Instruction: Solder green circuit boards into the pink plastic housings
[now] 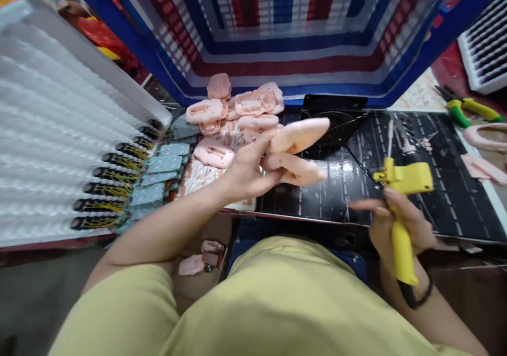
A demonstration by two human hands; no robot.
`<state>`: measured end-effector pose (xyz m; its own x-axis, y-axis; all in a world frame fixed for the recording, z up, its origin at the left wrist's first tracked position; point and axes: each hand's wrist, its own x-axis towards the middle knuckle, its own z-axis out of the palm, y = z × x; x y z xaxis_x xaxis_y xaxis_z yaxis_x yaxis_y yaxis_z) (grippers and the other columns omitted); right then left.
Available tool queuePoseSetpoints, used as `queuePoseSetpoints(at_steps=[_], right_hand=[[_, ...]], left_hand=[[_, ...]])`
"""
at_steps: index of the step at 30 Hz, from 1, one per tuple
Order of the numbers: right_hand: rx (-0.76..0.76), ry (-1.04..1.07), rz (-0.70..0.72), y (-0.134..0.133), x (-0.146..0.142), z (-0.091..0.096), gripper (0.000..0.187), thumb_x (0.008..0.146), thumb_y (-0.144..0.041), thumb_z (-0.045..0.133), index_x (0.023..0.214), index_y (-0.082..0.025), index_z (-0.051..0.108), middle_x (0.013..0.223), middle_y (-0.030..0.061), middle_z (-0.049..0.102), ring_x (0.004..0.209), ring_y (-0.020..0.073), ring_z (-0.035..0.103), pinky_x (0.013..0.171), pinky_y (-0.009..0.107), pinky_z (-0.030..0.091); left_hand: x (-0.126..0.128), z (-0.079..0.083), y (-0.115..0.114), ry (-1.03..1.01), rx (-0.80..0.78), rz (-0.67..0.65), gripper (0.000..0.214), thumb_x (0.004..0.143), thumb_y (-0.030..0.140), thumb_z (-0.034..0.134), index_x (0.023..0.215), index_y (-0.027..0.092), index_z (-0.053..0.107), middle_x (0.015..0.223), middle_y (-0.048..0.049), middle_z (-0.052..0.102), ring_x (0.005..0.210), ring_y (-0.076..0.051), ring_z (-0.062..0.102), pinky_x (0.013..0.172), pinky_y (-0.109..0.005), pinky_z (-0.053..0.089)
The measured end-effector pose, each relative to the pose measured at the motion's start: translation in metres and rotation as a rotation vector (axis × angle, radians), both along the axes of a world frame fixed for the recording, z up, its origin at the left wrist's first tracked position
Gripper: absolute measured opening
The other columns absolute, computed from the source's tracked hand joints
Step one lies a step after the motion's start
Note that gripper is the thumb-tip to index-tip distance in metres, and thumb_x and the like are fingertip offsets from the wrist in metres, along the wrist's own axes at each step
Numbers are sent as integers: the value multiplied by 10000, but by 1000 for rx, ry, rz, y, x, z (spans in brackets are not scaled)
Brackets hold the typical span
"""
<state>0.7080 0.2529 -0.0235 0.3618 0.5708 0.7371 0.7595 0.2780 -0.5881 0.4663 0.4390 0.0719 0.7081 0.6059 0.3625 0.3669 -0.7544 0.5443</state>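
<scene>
My left hand (247, 168) is closed on two pink plastic shells (299, 152), held side by side above the black mat (455, 197). My right hand (396, 224) grips the handle of a yellow soldering iron (402, 208), its thin metal tip (390, 137) pointing away from me over the mat. The two hands are apart, the iron to the right of the shells. A heap of more pink shells (237, 115) lies behind my left hand.
A white tray (51, 150) at the left holds a row of small circuit boards with black parts and yellow wires (130, 176). A small black fan (336, 123) sits on the mat. Green-yellow pliers (469, 108) and pink pieces (485, 137) lie at the right. A striped bag (277, 34) stands behind.
</scene>
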Motion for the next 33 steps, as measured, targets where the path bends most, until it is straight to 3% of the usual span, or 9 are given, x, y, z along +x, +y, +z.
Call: queuePoseSetpoints(at_steps=[4,7,11,14,16,19,23,27,33], right_hand=[[24,-53,263,24,-21,16,451,811,-300,808,1184,-201,575,1249,119,667,1137,270,658,1008,377,561],[-10,-109,192,36,-35,19,525,801,-306,814,1224,-197,522,1235,126,667,1148,251,656,993,340,566],[58,-297,107,41,-43,20,376,880,-229,728,1204,-195,540,1007,71,719,877,187,727,803,251,615],[85,-363,210,43,-42,23,387,882,-159,708,1230,-181,540,1014,83,720,858,187,723,788,267,621],[86,-361,331,45,-39,24,431,875,-125,708,1263,-186,532,1076,92,713,919,185,718,825,283,624],[76,-339,472,46,-36,22,495,874,-85,693,1320,-201,511,1160,91,697,1024,192,702,875,314,628],[46,-403,499,39,-31,15,575,868,-57,686,1384,-195,472,1199,82,693,1104,204,677,916,309,622],[21,-419,532,31,-27,6,644,878,-42,661,1450,-199,408,1252,121,663,1197,234,627,963,363,607],[46,-417,532,37,-29,2,719,871,-36,674,1496,-216,368,1263,123,656,1204,243,623,958,379,610]], left_hand=[[21,-49,-23,-294,-262,27,467,899,390,555,1277,213,347,1189,-114,603,1072,-217,650,889,-355,572],[27,-73,-34,-483,-441,41,513,851,477,651,1201,226,370,1156,-86,610,1035,-199,656,885,-319,564],[8,-83,-37,-604,-659,37,652,751,510,779,1214,231,414,1233,-91,616,1124,-218,640,936,-309,548],[-24,-76,-27,-552,-813,44,600,835,589,655,1268,224,458,1248,-108,633,1130,-248,647,910,-362,574],[-45,-66,-16,-452,-733,105,541,904,589,545,1284,207,502,1219,-113,654,1091,-260,661,888,-403,586],[-64,-54,5,-184,-253,189,415,939,404,527,1287,187,593,1262,-114,652,1152,-270,626,1015,-469,520],[-62,-58,30,147,188,-68,399,880,147,507,1237,179,680,1349,-139,616,1329,-296,511,1126,-541,414],[-54,-70,53,229,284,-242,400,821,62,541,1131,214,742,1428,-118,568,1454,-314,361,1145,-577,379],[-43,-62,71,279,227,-116,402,720,19,596,990,231,805,1542,-96,456,1481,-362,301,1164,-621,316]])
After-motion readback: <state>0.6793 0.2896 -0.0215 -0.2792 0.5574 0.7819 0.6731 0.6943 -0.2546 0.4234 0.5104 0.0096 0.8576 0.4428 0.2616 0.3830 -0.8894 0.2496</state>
